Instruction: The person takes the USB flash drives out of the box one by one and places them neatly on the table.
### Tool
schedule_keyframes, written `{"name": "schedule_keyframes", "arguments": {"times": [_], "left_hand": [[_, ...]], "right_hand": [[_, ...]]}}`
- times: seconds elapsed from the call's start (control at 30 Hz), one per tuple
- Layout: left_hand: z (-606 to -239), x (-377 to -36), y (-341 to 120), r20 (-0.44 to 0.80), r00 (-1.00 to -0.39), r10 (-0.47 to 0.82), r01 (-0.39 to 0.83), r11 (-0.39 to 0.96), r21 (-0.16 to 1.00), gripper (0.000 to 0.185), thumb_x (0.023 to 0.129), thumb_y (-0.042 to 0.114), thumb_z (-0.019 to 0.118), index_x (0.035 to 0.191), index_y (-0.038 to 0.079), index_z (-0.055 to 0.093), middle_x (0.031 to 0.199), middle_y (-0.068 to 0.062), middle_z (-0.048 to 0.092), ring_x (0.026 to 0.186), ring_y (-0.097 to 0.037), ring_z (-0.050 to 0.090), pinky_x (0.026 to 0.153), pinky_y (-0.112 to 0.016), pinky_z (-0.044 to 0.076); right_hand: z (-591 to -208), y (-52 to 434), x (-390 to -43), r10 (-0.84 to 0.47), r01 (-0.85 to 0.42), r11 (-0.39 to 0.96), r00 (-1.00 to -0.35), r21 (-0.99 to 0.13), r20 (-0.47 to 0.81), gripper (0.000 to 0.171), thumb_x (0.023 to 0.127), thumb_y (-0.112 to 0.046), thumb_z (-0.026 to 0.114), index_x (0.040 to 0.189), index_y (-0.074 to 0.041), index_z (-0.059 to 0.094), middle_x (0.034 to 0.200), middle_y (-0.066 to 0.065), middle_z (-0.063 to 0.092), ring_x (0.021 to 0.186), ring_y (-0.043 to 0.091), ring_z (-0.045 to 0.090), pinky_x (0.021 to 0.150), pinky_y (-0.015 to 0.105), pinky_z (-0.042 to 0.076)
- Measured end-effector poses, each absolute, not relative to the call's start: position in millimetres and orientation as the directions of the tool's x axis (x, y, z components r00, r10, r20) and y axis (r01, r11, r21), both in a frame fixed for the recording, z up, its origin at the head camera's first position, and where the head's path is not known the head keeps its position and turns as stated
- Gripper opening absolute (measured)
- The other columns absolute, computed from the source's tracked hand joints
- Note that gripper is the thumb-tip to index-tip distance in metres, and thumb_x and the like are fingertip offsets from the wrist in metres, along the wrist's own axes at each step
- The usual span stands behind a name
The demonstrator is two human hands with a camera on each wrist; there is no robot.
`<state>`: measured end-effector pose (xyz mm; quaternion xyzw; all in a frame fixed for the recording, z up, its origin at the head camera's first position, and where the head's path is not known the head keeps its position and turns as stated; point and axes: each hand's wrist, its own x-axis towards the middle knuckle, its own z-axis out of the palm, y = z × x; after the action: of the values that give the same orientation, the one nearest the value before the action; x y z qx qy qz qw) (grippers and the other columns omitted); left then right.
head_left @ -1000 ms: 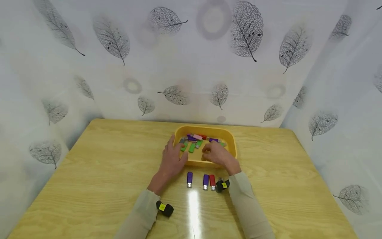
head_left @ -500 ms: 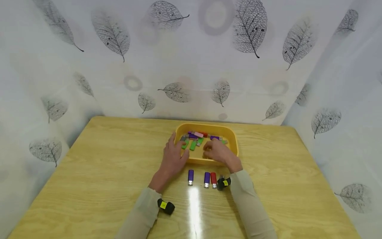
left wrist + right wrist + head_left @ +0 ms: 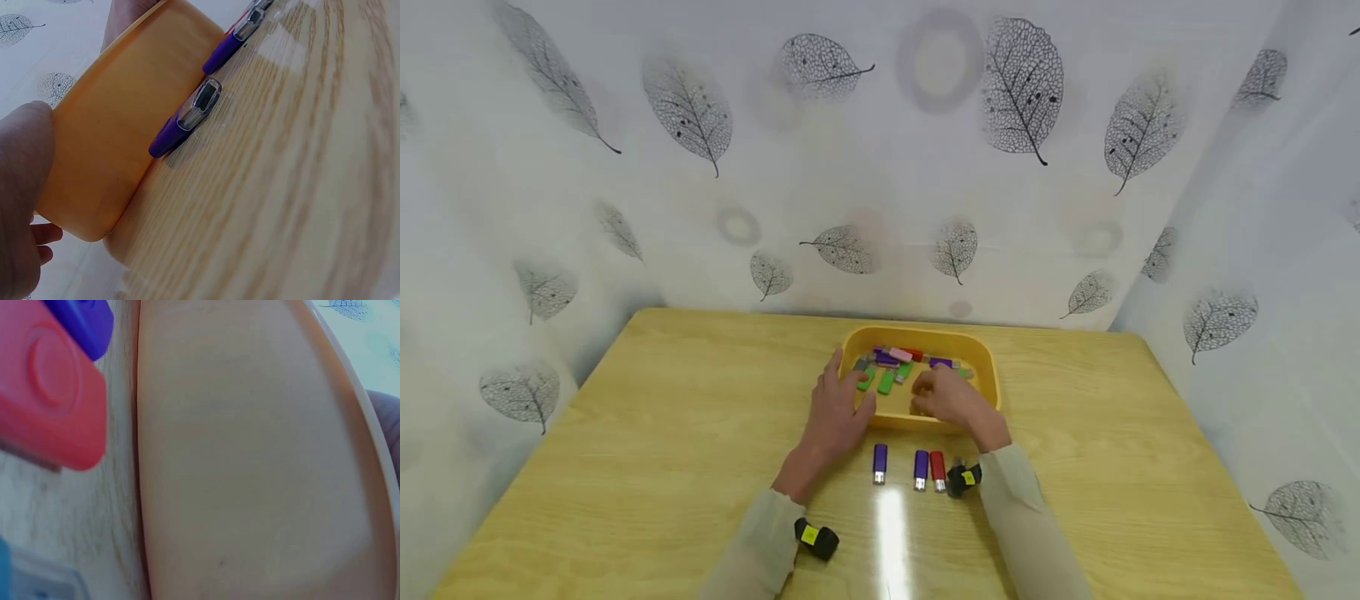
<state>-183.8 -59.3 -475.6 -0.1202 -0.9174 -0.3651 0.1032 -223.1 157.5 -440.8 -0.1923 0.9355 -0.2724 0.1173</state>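
My left hand (image 3: 838, 412) holds the left front corner of a yellow plastic tray (image 3: 898, 422); in the left wrist view its thumb lies at the rim and fingertips show by the outer wall. My right hand (image 3: 951, 396) reaches over the front rim, fingers curled down inside the tray; I cannot tell whether they hold anything. Left of it lie green USB sticks (image 3: 886, 382), a pink one (image 3: 900, 355) and several others. In front of the tray lie a purple USB stick (image 3: 880, 462), a second purple stick (image 3: 921, 469) and a red stick (image 3: 937, 471).
Beside the red stick, partly behind the black right wrist camera (image 3: 962, 480), lies another stick, its blue edge and clear end (image 3: 44, 575) showing in the right wrist view. The wooden table (image 3: 700, 433) meets a leaf-patterned curtain (image 3: 880, 167) at the back.
The head view tilts slightly down, then back up. Both hands keep their places at the tray, and the sticks in front lie as before.
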Motion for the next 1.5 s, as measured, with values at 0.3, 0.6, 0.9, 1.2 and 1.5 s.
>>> {"name": "schedule_keyframes", "arguments": {"times": [0.3, 0.6, 0.9, 1.2, 1.5], "left_hand": [[-477.9, -182.4, -60.0, 0.277, -0.952, 0.134, 0.289, 0.694, 0.660, 0.038, 0.096, 0.031, 0.050, 0.119, 0.003, 0.061, 0.161, -0.022, 0.016, 0.136, -0.044, 0.035, 0.110, -0.060, 0.030], [-480.5, -181.7, -58.9, 0.272, -0.952, 0.139, 0.289, 0.702, 0.651, 0.038, 0.096, 0.031, 0.049, 0.119, 0.003, 0.062, 0.161, -0.022, 0.017, 0.135, -0.045, 0.036, 0.109, -0.060, 0.031], [-476.2, -188.6, -59.2, 0.292, -0.945, 0.149, 0.309, 0.704, 0.640, 0.037, 0.096, 0.029, 0.051, 0.119, 0.002, 0.061, 0.161, -0.022, 0.017, 0.136, -0.044, 0.035, 0.111, -0.059, 0.030], [-478.2, -183.8, -57.8, 0.285, -0.947, 0.150, 0.306, 0.697, 0.649, 0.037, 0.095, 0.030, 0.050, 0.117, 0.004, 0.062, 0.161, -0.023, 0.017, 0.131, -0.046, 0.039, 0.108, -0.061, 0.032], [-477.9, -181.7, -58.9, 0.287, -0.947, 0.147, 0.306, 0.692, 0.654, 0.037, 0.096, 0.030, 0.050, 0.119, 0.003, 0.061, 0.161, -0.022, 0.016, 0.134, -0.044, 0.036, 0.110, -0.060, 0.031]], "right_hand": [[-443.9, 155.9, -222.6, -0.437, -0.325, 0.766, -0.896, -0.555, -0.078, 0.023, 0.088, -0.016, 0.069, 0.106, -0.002, 0.073, 0.103, 0.010, 0.073, 0.084, 0.016, 0.063, 0.082, 0.037, 0.055], [-443.5, 157.3, -220.0, -0.437, -0.316, 0.766, -0.895, -0.560, -0.093, 0.023, 0.089, -0.015, 0.069, 0.107, -0.001, 0.073, 0.103, 0.011, 0.073, 0.079, 0.015, 0.062, 0.077, 0.034, 0.055], [-440.0, 157.9, -226.9, -0.438, -0.321, 0.764, -0.895, -0.560, -0.085, 0.025, 0.089, -0.017, 0.069, 0.108, -0.001, 0.073, 0.105, 0.012, 0.073, 0.083, 0.017, 0.063, 0.080, 0.037, 0.055], [-441.8, 160.4, -220.0, -0.422, -0.287, 0.764, -0.900, -0.577, -0.111, 0.026, 0.090, -0.018, 0.069, 0.110, -0.002, 0.072, 0.106, 0.011, 0.072, 0.082, 0.015, 0.063, 0.081, 0.036, 0.055], [-442.3, 158.8, -219.9, -0.436, -0.313, 0.761, -0.895, -0.569, -0.090, 0.024, 0.089, -0.016, 0.069, 0.108, 0.000, 0.073, 0.104, 0.012, 0.072, 0.083, 0.017, 0.063, 0.081, 0.037, 0.055]]}}
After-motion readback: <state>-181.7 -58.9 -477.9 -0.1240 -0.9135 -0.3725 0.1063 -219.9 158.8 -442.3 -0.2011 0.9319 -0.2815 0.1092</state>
